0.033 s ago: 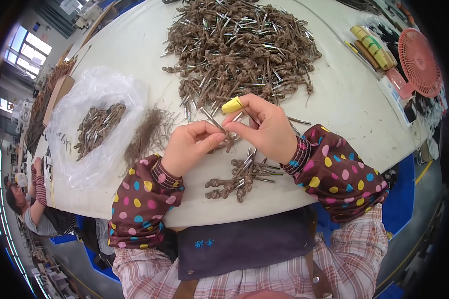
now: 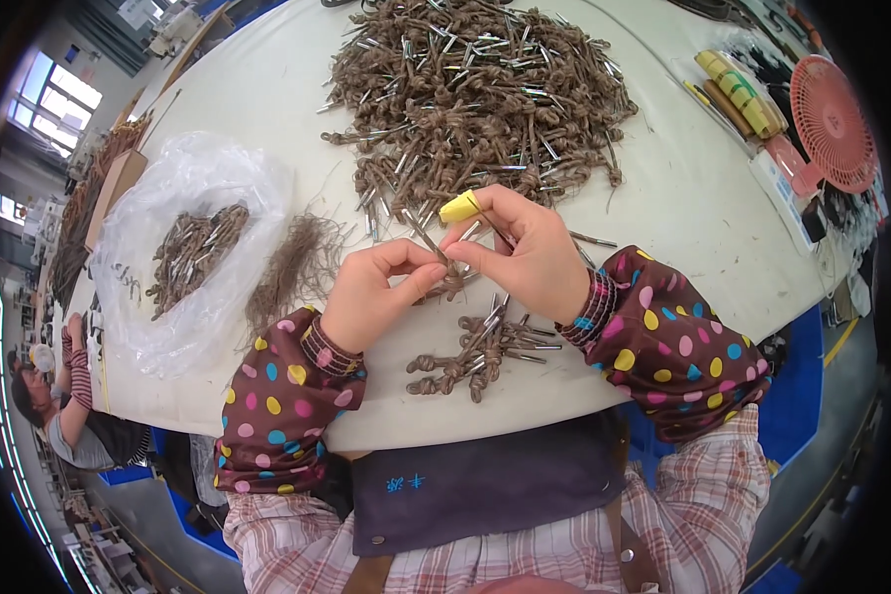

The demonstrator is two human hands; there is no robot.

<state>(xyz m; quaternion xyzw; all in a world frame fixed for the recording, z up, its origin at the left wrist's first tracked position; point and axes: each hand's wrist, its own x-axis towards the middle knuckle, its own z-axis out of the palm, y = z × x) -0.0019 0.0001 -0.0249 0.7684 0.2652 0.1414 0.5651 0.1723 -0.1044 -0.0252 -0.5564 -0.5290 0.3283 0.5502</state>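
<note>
My left hand (image 2: 374, 295) and my right hand (image 2: 537, 259) meet over the table, fingers closed on one knotted brown cord (image 2: 452, 285). Its knot hangs below my fingertips, while metal-tipped ends stick up between the hands. A yellow cover (image 2: 459, 207) wraps my right index fingertip. Just beneath my hands lies a small group of knotted cords (image 2: 477, 358) with silver tips. Beyond them rises a big heap of similar cords (image 2: 475, 109). My fingers hide part of the held piece.
On the left, a clear plastic bag (image 2: 129, 297) holds more knotted cords, beside a tuft of loose brown threads (image 2: 292, 267). At the right stand a pink fan (image 2: 832, 124) and a yellow roll (image 2: 742, 94). Another person (image 2: 74, 406) sits at the far left. The white table (image 2: 683, 247) has a curved edge.
The metal-tipped end sticking up from the held cord has shifted very slightly. Both hands stay in nearly the same place with the same grip.
</note>
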